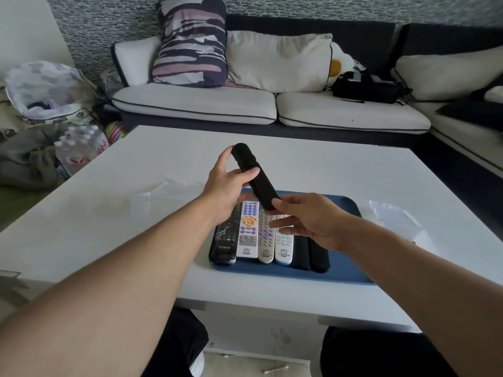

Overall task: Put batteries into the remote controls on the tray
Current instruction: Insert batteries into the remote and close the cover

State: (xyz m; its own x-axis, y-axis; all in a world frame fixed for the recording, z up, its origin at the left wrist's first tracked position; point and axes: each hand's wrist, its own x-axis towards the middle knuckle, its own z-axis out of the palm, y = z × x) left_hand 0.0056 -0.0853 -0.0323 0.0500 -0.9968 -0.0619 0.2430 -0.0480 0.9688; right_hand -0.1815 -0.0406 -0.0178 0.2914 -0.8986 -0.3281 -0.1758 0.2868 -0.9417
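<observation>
A long black remote (253, 174) is held above the blue tray (345, 270), tilted from far left to near right. My left hand (227, 186) grips its upper half, thumb across the top face. My right hand (304, 219) pinches its lower end with the fingertips. On the tray lie several remotes side by side: a black one in plastic wrap (224, 244), a white one with purple and orange buttons (248, 232), a grey one (265, 238), a white and blue one (284, 247) and two plain black ones (311, 254). I see no batteries.
The tray sits near the front edge of a white table (136, 213). A clear plastic box (140, 204) stands to the left and clear packaging (394, 216) to the right. A sofa with cushions stands behind the table. Bags and bottled water lie at the far left.
</observation>
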